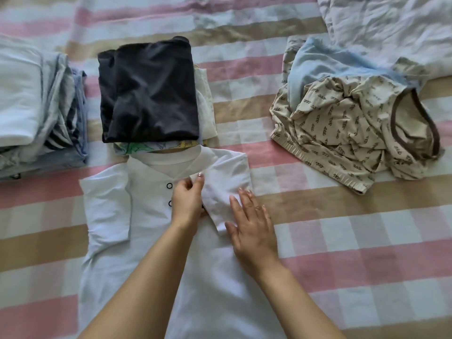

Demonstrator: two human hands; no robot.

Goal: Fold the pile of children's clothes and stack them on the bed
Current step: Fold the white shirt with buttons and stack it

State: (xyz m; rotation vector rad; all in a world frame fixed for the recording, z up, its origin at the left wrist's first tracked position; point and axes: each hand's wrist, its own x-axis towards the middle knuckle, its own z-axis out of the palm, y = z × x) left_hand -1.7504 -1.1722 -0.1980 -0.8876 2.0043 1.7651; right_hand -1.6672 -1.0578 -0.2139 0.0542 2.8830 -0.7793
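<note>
1 white shirt [215, 277]: left hand [187, 201] pinches its folded sleeve [219, 200], right hand [253, 226] presses it flat-fingered.

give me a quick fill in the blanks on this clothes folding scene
1. Both hands work on a shirt whose colour is ____.
2. The left hand pinches the shirt's fabric, while the right hand lies ____ on the folded-in sleeve.
3. The dark garment beyond the shirt's collar is already ____.
4. The beige patterned garment lies crumpled to the ____ of the shirt.

Missing words: white; flat; folded; right
</note>
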